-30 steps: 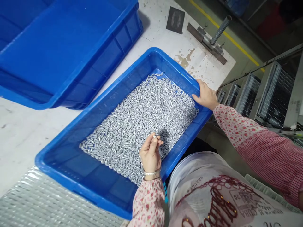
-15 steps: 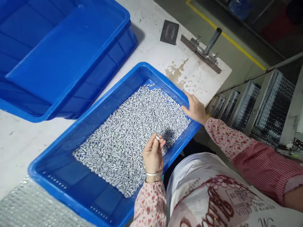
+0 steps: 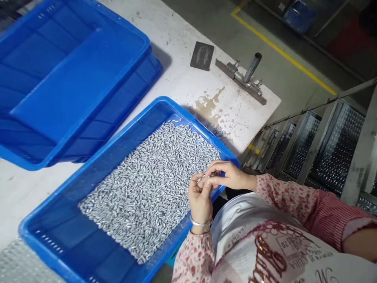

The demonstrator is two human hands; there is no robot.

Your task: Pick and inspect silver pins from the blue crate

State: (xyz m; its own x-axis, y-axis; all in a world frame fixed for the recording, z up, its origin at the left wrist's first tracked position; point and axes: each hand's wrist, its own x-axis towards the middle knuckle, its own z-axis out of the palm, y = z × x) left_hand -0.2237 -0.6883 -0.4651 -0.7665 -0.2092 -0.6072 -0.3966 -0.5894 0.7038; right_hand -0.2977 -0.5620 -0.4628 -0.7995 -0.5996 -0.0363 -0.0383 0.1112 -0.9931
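My left hand [image 3: 200, 200] and right hand [image 3: 234, 175] come together, and the overlapping fingers cover what is between the fingertips; it is too small to tell. My hands also hide part of the nearer blue tray [image 3: 97, 162] and some silvery pieces [image 3: 141, 188]. The bottom edge cuts off that tray and my left sleeve [image 3: 194, 255]; the left edge crops the farther blue bin [image 3: 126, 98]. A pale ribbed surface [image 3: 17, 261], lower left, is cropped and blurred.

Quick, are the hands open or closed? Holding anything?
Left hand: fingers curled; whether it grips something small cannot be told.
Right hand: fingers bent, tips at the left's; its grip cannot be told.
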